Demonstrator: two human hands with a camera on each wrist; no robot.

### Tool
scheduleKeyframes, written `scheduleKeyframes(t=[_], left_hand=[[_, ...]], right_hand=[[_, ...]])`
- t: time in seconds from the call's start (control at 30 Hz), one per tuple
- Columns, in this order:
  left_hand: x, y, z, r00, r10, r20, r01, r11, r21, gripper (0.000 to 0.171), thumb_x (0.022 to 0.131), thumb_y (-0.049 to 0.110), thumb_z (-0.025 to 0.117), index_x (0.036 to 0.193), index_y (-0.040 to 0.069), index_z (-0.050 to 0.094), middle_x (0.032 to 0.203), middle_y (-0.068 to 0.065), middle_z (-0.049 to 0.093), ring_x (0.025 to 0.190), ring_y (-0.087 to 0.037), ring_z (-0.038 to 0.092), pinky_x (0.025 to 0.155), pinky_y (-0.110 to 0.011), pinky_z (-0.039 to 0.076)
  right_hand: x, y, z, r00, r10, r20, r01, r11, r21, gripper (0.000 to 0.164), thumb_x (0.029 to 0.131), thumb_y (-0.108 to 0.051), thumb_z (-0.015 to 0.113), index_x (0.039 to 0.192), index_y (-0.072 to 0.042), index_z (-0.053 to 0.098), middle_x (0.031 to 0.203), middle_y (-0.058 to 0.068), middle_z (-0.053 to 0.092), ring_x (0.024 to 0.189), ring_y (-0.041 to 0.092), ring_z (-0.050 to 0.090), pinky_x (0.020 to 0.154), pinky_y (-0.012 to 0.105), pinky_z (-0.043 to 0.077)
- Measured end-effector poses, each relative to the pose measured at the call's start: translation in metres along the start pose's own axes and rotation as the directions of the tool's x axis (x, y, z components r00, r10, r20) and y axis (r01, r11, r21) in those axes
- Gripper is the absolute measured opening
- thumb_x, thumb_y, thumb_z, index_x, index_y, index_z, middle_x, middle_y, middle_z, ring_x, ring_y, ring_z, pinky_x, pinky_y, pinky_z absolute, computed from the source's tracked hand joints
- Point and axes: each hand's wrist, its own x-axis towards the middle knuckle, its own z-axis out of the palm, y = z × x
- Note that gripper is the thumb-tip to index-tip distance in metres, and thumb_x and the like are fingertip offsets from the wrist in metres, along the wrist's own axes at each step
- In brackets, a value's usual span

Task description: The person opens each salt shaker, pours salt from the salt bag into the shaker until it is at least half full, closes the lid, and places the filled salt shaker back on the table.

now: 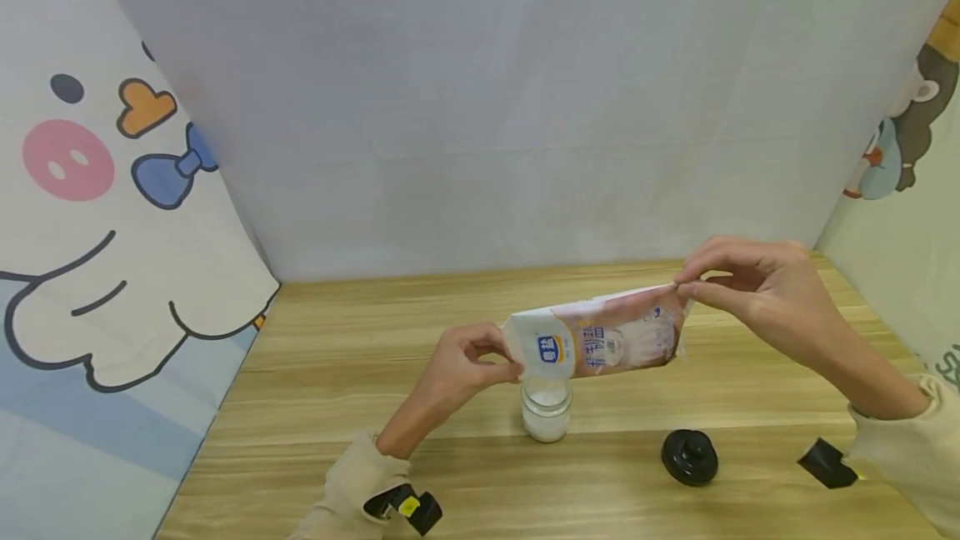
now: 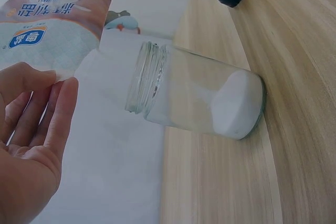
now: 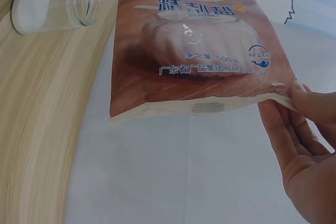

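A printed bag of refined salt (image 1: pixel 611 336) hangs tilted between both hands, its left end lower and over the jar in the head view. My left hand (image 1: pixel 474 357) pinches the bag's lower left corner between thumb and fingers. With thumb and fingertips, my right hand (image 1: pixel 757 277) holds the upper corner at the bag's other end. Below the bag stands an upright glass jar (image 2: pixel 194 90) with no lid on it. White salt (image 2: pixel 236 106) covers the jar's bottom and lies sloped against the glass. In the head view the bag hides part of the jar's mouth.
A black knobbed lid (image 1: pixel 690 457) lies on the wooden table (image 1: pixel 337 415), right of the jar. Behind the table hangs a plain pale cloth (image 1: pixel 487 107). Cartoon-printed cloths stand at left and right. Each wrist wears a black camera mount.
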Motion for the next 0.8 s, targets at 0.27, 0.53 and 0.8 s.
scheduleKeyframes(t=[0.27,0.53,0.8], left_hand=[[0.0004,-0.0002,0.0005,1.0,0.002,-0.003,-0.002,1.0,0.003,0.012,0.075,-0.006,0.073,0.081,-0.003,0.063,0.084,-0.013,0.066,0.082,-0.025,0.064,0.072,-0.043,0.059],[-0.001,-0.0003,0.0007,1.0,0.006,-0.005,-0.006,1.0,0.002,0.011,0.076,-0.005,0.073,0.08,-0.003,0.063,0.084,-0.011,0.067,0.082,-0.023,0.065,0.073,-0.041,0.059],[-0.0012,0.0003,0.0006,1.0,-0.001,-0.006,0.001,1.0,-0.011,0.014,0.076,-0.006,0.073,0.078,0.005,0.064,0.083,-0.011,0.067,0.083,-0.025,0.064,0.073,-0.043,0.058]], right_hand=[[-0.0003,0.0006,-0.0001,1.0,0.002,-0.001,-0.002,1.0,-0.009,0.011,0.083,0.008,0.066,0.088,-0.001,0.069,0.09,0.011,0.064,0.081,0.017,0.062,0.076,0.02,0.055],[0.0,0.0,0.0001,1.0,0.0,0.0,0.0,1.0,0.002,0.014,0.081,0.012,0.066,0.087,0.0,0.069,0.09,0.011,0.064,0.081,0.016,0.062,0.075,0.02,0.056],[0.0002,0.0005,0.0001,1.0,-0.008,0.001,0.008,1.0,0.027,0.009,0.083,0.008,0.066,0.088,0.001,0.069,0.09,0.012,0.064,0.081,0.017,0.061,0.075,0.02,0.055]])
